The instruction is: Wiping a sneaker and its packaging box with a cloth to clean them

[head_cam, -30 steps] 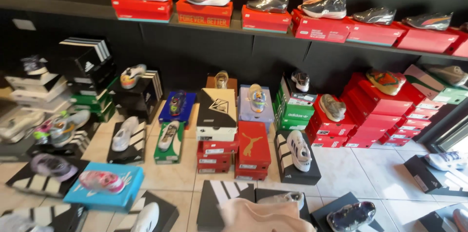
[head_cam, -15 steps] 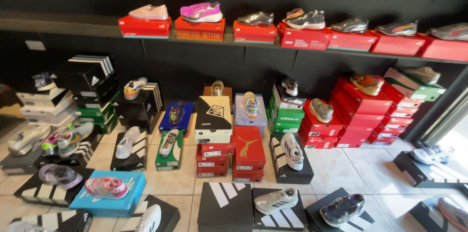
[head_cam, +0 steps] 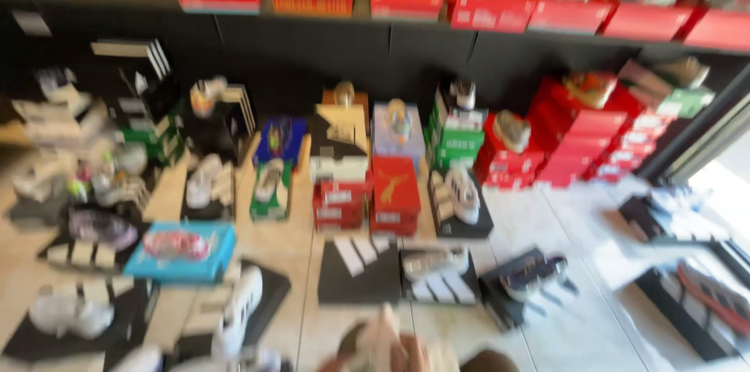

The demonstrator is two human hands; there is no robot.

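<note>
The view is smeared by motion. At the bottom edge a pale, pinkish shape [head_cam: 384, 345] with brown around it rises into view, and a second brown patch [head_cam: 488, 361] lies to its right. They may be my hands with something pale between them, but the blur hides which is which. Just beyond them on the tiled floor lie a black box with white stripes [head_cam: 359, 270] and a grey shoe on a striped box [head_cam: 435, 264].
Shoe boxes with single shoes on top cover the floor: a light blue box [head_cam: 183, 251] at left, red stacks [head_cam: 394, 196] in the middle, more red stacks [head_cam: 578, 145] at right. A dark wall shelf [head_cam: 312, 24] carries red boxes. Bright doorway floor [head_cam: 726, 184] at right.
The camera has dipped and moved closer, so the sign above the shelf has left the picture. The image has blurred. The pale shape has come back at the bottom edge.
</note>
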